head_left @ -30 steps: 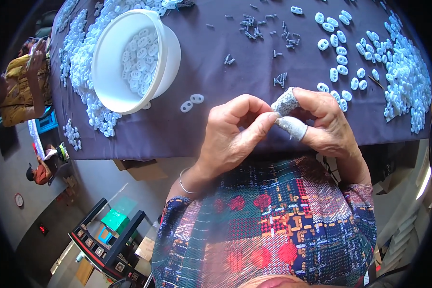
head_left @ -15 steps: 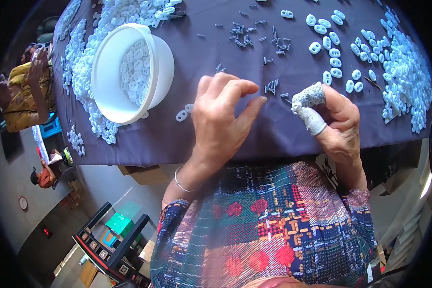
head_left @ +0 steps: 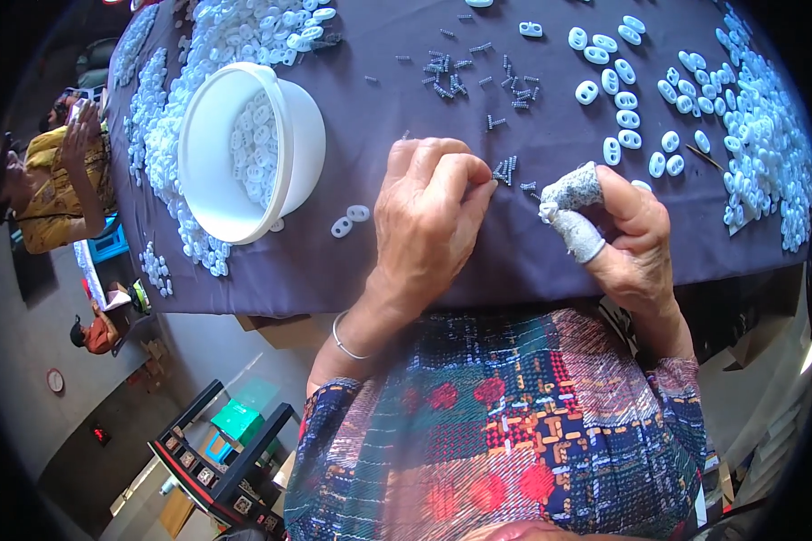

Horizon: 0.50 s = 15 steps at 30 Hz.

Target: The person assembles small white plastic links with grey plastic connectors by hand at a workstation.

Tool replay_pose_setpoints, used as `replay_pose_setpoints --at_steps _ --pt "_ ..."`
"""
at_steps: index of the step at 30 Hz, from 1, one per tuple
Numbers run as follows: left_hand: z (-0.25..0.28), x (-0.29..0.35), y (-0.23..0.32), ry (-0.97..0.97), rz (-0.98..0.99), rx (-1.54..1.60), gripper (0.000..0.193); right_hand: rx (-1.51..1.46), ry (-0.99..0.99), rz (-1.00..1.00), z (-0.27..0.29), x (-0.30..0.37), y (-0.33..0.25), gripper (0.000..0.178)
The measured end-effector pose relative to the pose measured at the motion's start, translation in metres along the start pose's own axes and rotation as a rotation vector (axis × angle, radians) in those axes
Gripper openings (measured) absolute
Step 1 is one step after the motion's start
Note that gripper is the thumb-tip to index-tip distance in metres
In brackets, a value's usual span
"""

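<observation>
We count two bare hands over the one cloth-covered counter (head_left: pixel 320 275). Our left hand (head_left: pixel 429 216), with one bangle (head_left: pixel 341 341) at its wrist, has thumb and forefinger nearly meeting at the edge of a small bunch of springs (head_left: pixel 512 169); we cannot tell whether it has hold of one. Our right hand (head_left: pixel 636 236) wears two finger covers (head_left: pixel 579 236), their tips drawn together beside the bunch; what lies between them is too small to tell. Further back lie more springs (head_left: pixel 442 68), too tangled to count. One white tub (head_left: pixel 305 149) holds many two-holed white pieces (head_left: pixel 254 149); two loose pieces (head_left: pixel 358 213) lie between it and our left hand. One thin brown stick (head_left: pixel 705 157) lies near the right-hand heap (head_left: pixel 771 153).
</observation>
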<state>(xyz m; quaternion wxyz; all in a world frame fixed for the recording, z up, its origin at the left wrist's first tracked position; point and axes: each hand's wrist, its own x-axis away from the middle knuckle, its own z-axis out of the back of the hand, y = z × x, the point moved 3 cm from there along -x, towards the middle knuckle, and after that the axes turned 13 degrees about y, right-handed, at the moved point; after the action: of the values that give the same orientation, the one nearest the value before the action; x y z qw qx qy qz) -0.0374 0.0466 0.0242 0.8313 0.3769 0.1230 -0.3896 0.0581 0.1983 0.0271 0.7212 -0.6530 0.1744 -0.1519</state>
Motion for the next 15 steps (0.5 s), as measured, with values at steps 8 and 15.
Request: replay_pose_setpoints --at_steps 8,15 --pt "0.009 0.02 -0.001 0.001 1.051 0.938 0.019 -0.059 -0.021 -0.2 -0.008 0.002 -0.001 0.01" --pt "0.015 0.028 -0.002 0.035 0.983 0.769 0.015 -0.169 -0.051 -0.331 -0.017 0.0 -0.001 0.009"
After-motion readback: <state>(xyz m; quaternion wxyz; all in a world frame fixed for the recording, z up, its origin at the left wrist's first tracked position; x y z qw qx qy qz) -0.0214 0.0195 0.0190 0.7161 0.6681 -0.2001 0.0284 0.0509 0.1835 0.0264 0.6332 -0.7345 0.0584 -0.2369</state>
